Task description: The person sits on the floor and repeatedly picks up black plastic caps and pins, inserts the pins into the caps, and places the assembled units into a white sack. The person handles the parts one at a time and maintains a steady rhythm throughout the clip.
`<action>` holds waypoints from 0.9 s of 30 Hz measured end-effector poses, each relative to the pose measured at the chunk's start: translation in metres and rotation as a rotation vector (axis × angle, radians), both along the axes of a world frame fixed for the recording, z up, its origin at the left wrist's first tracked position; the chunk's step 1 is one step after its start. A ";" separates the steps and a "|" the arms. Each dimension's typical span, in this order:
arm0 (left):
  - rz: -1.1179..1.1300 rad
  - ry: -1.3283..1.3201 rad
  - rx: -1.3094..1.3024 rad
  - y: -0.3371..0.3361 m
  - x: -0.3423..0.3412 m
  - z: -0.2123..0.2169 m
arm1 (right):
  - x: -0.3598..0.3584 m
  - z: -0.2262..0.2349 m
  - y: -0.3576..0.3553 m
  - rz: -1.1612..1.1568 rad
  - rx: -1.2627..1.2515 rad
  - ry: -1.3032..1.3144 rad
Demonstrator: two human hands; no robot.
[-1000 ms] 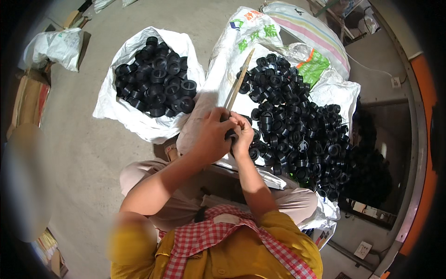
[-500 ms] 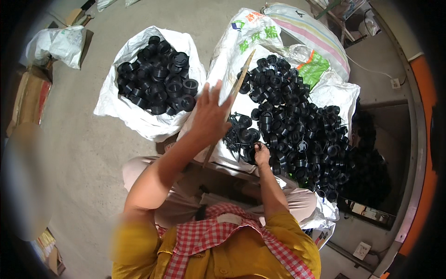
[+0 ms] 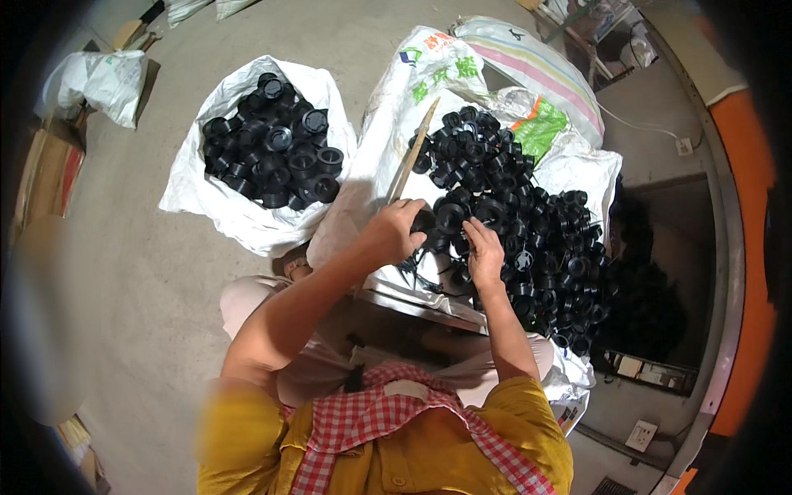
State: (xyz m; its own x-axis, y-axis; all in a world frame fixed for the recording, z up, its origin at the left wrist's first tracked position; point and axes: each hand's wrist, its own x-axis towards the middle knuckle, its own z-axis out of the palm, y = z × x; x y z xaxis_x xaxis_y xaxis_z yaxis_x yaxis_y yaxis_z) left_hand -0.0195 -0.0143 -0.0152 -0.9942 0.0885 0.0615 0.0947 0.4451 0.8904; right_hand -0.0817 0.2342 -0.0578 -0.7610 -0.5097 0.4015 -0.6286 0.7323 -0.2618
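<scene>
My left hand [image 3: 394, 233] is curled at the near-left edge of a heap of black round plastic parts [image 3: 532, 223]. Its thumb and fingers close around one dark round piece [image 3: 423, 220]. Just right of it, my right hand [image 3: 487, 254] reaches into the heap with its fingers drawn together. The fingertips touch the black parts, and what they pinch, if anything, is hidden. Thin black plastic scraps [image 3: 425, 279] lie on the white sheet below the hands. A wooden strip [image 3: 412, 155] slants away beyond my left hand.
An open white sack [image 3: 188, 186] full of black round parts [image 3: 276, 144] stands on the floor at left. A stuffed striped sack [image 3: 540, 70] lies behind the heap. A cardboard box [image 3: 49, 181] stands far left, and a wall socket [image 3: 641, 435] shows at lower right.
My left hand has come down and right from the wooden strip to the heap's edge, its spread fingers now closed. My right hand has moved slightly up and right among the parts.
</scene>
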 end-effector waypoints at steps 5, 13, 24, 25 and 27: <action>0.141 0.177 -0.045 0.008 -0.002 -0.020 | 0.010 0.035 -0.022 0.181 -0.157 0.082; 0.245 0.061 0.153 0.004 -0.013 -0.010 | -0.008 0.063 -0.049 0.310 -0.128 -0.018; 0.105 -0.188 0.400 -0.010 -0.019 -0.011 | -0.006 0.087 -0.064 0.419 0.011 0.142; 0.067 -0.186 0.458 -0.009 -0.017 -0.016 | -0.010 0.086 -0.063 0.575 0.017 0.003; -0.009 -0.210 0.299 -0.015 -0.015 -0.008 | 0.000 0.093 -0.066 0.596 0.101 -0.097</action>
